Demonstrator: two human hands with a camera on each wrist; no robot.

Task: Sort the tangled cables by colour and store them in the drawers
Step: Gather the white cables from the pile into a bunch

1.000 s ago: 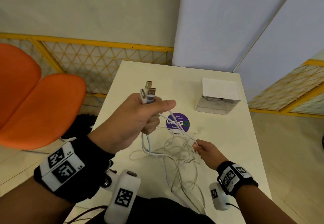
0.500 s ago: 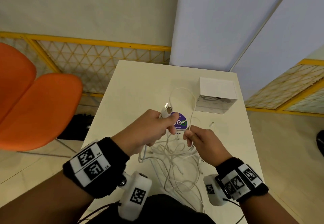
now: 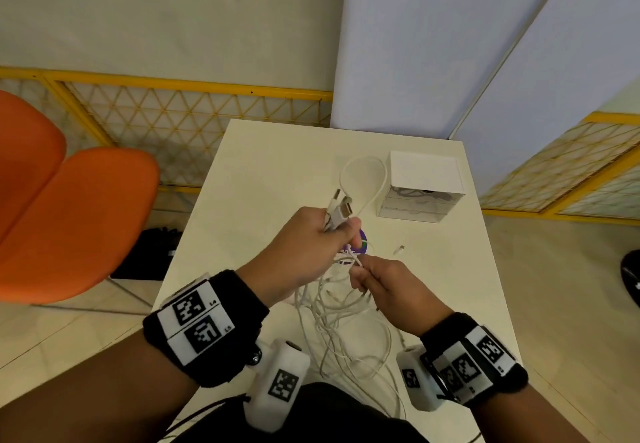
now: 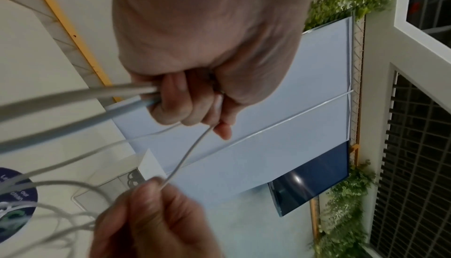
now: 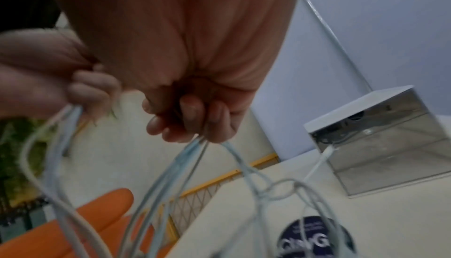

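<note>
A tangle of white cables point(image 3: 341, 325) lies on the white table point(image 3: 263, 172) in front of me. My left hand point(image 3: 311, 245) grips a bundle of white cable ends, whose USB plugs point(image 3: 341, 208) stick up past the thumb. Just to its right, my right hand point(image 3: 374, 280) pinches thin white cable strands point(image 5: 195, 150) from the tangle. One strand point(image 4: 187, 156) runs taut between the two hands. A loop of white cable point(image 3: 363, 179) arcs toward the small clear drawer unit point(image 3: 424, 186) at the back right, which holds a dark cable in its top drawer.
A round purple sticker point(image 3: 362, 245) shows on the table under the hands. A loose white cable end point(image 3: 398, 249) lies right of it. An orange chair point(image 3: 69, 214) stands left of the table, a yellow lattice fence point(image 3: 194, 113) behind, blue-white panels point(image 3: 450, 44) at back right.
My left hand dropped from its raised position toward the table, still holding the plugs. My right hand rose from the tangle to meet it, and a cable loop swung out toward the drawer unit.
</note>
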